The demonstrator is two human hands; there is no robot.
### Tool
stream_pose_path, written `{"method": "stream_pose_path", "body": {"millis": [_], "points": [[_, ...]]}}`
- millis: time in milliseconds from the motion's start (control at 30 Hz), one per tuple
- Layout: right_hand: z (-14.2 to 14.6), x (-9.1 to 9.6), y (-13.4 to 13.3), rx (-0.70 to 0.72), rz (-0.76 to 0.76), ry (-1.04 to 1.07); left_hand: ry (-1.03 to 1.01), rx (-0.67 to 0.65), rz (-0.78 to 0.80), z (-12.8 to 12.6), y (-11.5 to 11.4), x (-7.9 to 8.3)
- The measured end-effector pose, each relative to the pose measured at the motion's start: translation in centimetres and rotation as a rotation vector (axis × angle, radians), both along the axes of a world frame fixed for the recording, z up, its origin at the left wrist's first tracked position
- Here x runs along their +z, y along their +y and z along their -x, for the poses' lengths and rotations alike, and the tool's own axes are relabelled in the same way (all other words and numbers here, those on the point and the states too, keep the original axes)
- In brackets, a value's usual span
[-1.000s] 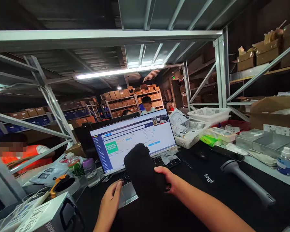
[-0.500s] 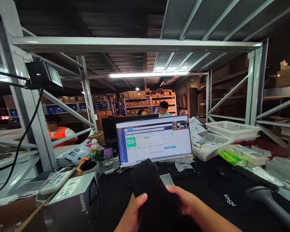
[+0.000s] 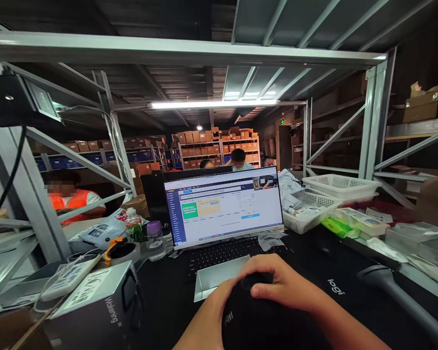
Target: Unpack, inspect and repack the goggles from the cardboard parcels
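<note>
Both of my hands are around a dark black item [image 3: 251,323] with a rounded top and white letters starting "Wo"; its exact kind does not show. My left hand [image 3: 213,311] lies along its left side, most fingers hidden. My right hand [image 3: 281,282] curves over its top, thumb bent inward. Just beyond my hands, a silvery-grey shallow box or lid [image 3: 219,277] lies on the black desk mat in front of the keyboard [image 3: 219,255]. To the left stands a grey box [image 3: 91,306] printed "Wokening".
A lit monitor [image 3: 226,209] stands ahead. Left are a purple-capped bottle [image 3: 155,240], a green-labelled bottle [image 3: 133,223] and an orange tape dispenser [image 3: 115,249]. Right are a barcode scanner [image 3: 377,279], a mouse [image 3: 324,247] and white baskets [image 3: 310,214]. A person in an orange vest [image 3: 76,201] sits beyond the rack.
The upright black item has come down, and my hands have closed in around it. Its white letters now show. The silvery-grey piece shows wholly before the keyboard. The view has shifted.
</note>
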State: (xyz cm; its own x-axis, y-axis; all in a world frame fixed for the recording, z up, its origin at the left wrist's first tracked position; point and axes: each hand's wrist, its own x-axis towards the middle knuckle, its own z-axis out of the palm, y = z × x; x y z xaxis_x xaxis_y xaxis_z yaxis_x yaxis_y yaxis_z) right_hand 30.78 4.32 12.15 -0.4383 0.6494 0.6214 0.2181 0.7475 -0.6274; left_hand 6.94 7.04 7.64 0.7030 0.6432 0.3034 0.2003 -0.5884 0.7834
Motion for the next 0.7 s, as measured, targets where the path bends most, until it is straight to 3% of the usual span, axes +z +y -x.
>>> {"method": "stream_pose_path", "body": {"millis": [67, 233, 400, 467, 567, 700], "points": [[0.3, -0.3, 0.4, -0.056, -0.047, -0.019, 0.010, 0.023, 0.036, -0.3, 0.1, -0.5], [1.0, -1.5, 1.3, -0.390, -0.200, 0.189, -0.122, 0.110, 0.217, -0.9, 0.6, -1.3], [1.8, -0.9, -0.5, -0.458, -0.294, 0.274, -0.371, 0.160, 0.333, -1.4, 0.4, 0.0], [2.2, -0.3, -1.8, -0.416, -0.337, 0.237, -0.422, 0.189, 0.353, -1.4, 0.2, 0.6], [3.5, -0.4, -3.5, -0.227, -0.413, 0.067, -0.521, 0.311, 0.368, -1.0, 0.0, 1.2], [6.7, -4.4, -3.3, 0.053, -0.377, -0.120, -0.794, 0.572, 0.635, 0.0, 0.3, 2.4]]}}
